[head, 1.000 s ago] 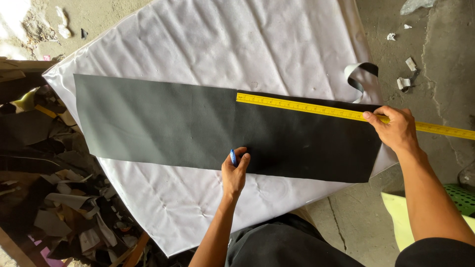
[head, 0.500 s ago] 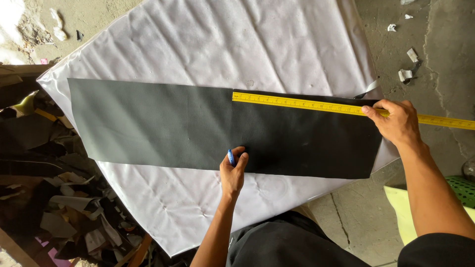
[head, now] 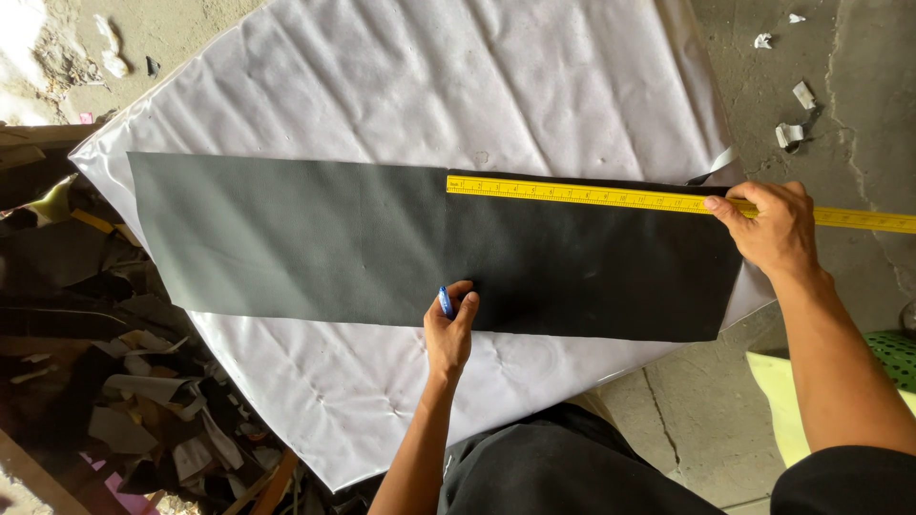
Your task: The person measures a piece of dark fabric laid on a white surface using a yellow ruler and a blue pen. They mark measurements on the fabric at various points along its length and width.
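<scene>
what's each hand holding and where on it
The left hand pinches a blue pen near its tip. The right hand presses the yellow ruler down partway along it, on the dark sheet.

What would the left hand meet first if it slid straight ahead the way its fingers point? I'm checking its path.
Probably just more of the dark sheet under the left hand, then the yellow ruler along its far edge.

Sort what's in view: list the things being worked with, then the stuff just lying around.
In use:
left hand holding a blue pen
right hand pressing the yellow ruler
dark sheet under both
white padded cover beneath the sheet

Lying about:
scrap pile at the left
white paper bits on the concrete floor
green perforated thing at the right edge
</scene>
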